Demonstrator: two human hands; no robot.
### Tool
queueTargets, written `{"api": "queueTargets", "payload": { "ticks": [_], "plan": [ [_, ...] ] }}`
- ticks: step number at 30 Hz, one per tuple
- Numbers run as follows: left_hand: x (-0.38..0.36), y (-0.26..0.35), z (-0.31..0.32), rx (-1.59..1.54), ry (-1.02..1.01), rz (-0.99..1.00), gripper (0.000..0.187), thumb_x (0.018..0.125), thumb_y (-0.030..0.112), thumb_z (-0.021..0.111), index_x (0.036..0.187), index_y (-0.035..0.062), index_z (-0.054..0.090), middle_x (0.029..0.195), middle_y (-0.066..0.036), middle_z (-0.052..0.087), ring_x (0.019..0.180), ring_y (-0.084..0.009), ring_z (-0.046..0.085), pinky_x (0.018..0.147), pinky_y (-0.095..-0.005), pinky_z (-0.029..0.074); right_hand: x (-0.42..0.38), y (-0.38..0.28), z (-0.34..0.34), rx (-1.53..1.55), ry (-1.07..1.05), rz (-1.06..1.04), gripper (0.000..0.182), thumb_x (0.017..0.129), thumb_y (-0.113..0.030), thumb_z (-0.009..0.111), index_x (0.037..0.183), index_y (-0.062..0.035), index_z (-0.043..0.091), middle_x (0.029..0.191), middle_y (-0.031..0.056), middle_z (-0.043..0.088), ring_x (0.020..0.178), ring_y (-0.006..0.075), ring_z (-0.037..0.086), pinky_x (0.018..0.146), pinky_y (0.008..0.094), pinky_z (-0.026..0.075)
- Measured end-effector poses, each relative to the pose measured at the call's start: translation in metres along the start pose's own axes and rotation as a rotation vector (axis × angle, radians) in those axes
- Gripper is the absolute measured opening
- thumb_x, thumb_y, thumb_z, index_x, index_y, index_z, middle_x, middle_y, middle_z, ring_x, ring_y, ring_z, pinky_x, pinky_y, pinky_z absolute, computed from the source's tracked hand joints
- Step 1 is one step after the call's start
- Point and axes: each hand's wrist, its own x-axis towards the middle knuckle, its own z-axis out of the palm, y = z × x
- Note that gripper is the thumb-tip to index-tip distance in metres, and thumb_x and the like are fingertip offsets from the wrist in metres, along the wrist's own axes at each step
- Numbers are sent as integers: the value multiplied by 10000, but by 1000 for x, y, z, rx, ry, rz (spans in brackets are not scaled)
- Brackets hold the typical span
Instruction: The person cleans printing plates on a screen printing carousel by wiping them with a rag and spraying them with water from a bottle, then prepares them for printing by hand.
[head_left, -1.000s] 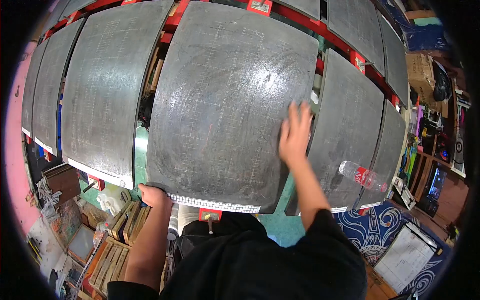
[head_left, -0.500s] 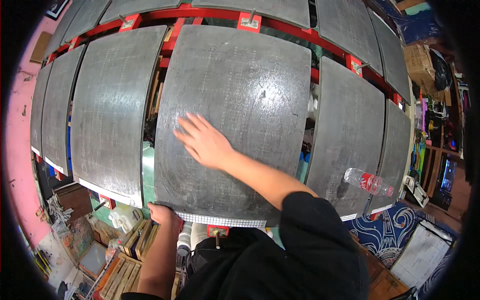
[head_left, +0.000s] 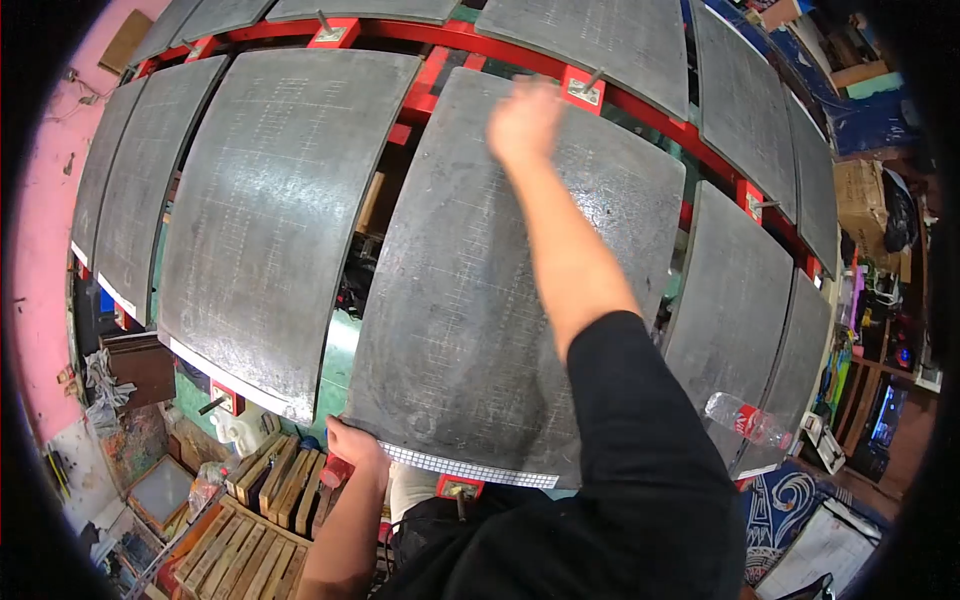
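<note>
A large dark grey board [head_left: 450, 300] with faint white grid marks lies in front of me, with a strip of small white squares [head_left: 470, 470] along its near edge. My left hand [head_left: 357, 445] is at the near left corner of this board, fingers curled round its edge. My right hand [head_left: 525, 120] is over the far edge of the same board, smeared by motion, so its fingers cannot be made out. The right forearm crosses above the board's surface.
Similar grey boards [head_left: 280, 220] stand at both sides and behind, on a red metal frame [head_left: 450, 38] with upright bolts. A plastic bottle [head_left: 748, 420] lies on the right board. Wooden frames [head_left: 245, 555] are stacked below left; a pink wall [head_left: 50, 230] stands at far left.
My right hand has moved from the left middle of the board, where its fingers were spread, to the far edge. My left hand stays at the corner. The view has shifted and tilted.
</note>
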Motion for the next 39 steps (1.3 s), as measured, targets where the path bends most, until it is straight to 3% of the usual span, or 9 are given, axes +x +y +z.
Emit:
{"api": "queueTargets", "payload": {
  "ticks": [5, 8, 13, 21, 23, 25, 30, 35, 39],
  "plan": [
    [-2, 4, 4, 45, 41, -17, 608, 1058, 427, 443, 1209, -124, 650, 1214, -210, 701, 998, -296, 657, 896, -414, 522, -75, -122, 3, 238, -208, -501, 536, 1012, -239, 497, 1501, -21, 525, 1584, 251, 445, 1494, 444, 382, 1265, 551, 256],
    [4, -6, 0, 41, 42, -31, 616, 1060, 434, 457, 1212, -129, 655, 1215, -218, 706, 1000, -297, 663, 896, -414, 522, -156, -107, -60, 656, -280, -621, 522, 947, -159, 638, 1440, -5, 565, 1516, 233, 511, 1476, 440, 407, 1257, 538, 295],
    [5, -9, 3, 40, 76, -11, 594, 1054, 430, 477, 1151, -120, 679, 1118, -204, 727, 946, -292, 664, 877, -405, 521, -202, -20, -104, 636, -524, -755, 495, 922, -129, 652, 1411, -68, 601, 1503, 195, 532, 1483, 409, 422, 1251, 549, 308],
    [2, -5, 6, 80, 122, 39, 563, 1042, 443, 499, 989, -77, 707, 959, -170, 720, 863, -259, 642, 823, -397, 510, -27, -10, -1, 113, 69, -23, 394, 1054, -227, 473, 1340, -14, 642, 1506, 292, 494, 1446, 460, 424, 1222, 598, 308],
    [1, -5, 6, 120, 143, 33, 580, 1039, 459, 506, 1011, -81, 717, 984, -202, 739, 875, -289, 666, 830, -409, 522, -61, -59, -4, 434, -92, -91, 362, 1004, -165, 526, 1313, -37, 662, 1419, 255, 583, 1377, 441, 508, 1179, 570, 378],
    [-10, 9, 8, 170, 154, 42, 586, 1039, 462, 501, 1018, -82, 717, 999, -217, 742, 885, -309, 675, 839, -420, 524, -177, -98, -38, 516, -94, -602, 346, 998, -203, 588, 1307, -71, 668, 1421, 235, 590, 1407, 422, 496, 1200, 569, 375],
    [-2, 0, 7, 236, 183, 36, 597, 1042, 471, 486, 1024, -79, 717, 1033, -248, 742, 908, -360, 686, 854, -450, 525, -236, -9, -133, 500, -597, -766, 377, 977, -221, 592, 1335, -157, 689, 1519, 175, 537, 1498, 403, 414, 1233, 630, 284],
    [0, -6, 6, 173, 165, 83, 575, 1052, 450, 478, 984, -64, 726, 1011, -243, 743, 903, -359, 675, 855, -457, 515, -83, 77, -68, 219, 10, -212, 350, 999, -187, 542, 1306, -113, 690, 1416, 230, 569, 1397, 461, 472, 1198, 651, 304],
    [-1, -5, 4, 239, 198, 114, 591, 1044, 470, 483, 1038, -60, 744, 1028, -252, 742, 923, -369, 675, 873, -468, 506, -58, 10, -30, 120, 41, -32, 357, 1017, -155, 518, 1329, -77, 676, 1439, 254, 564, 1383, 498, 471, 1213, 600, 319]
  ]
}}
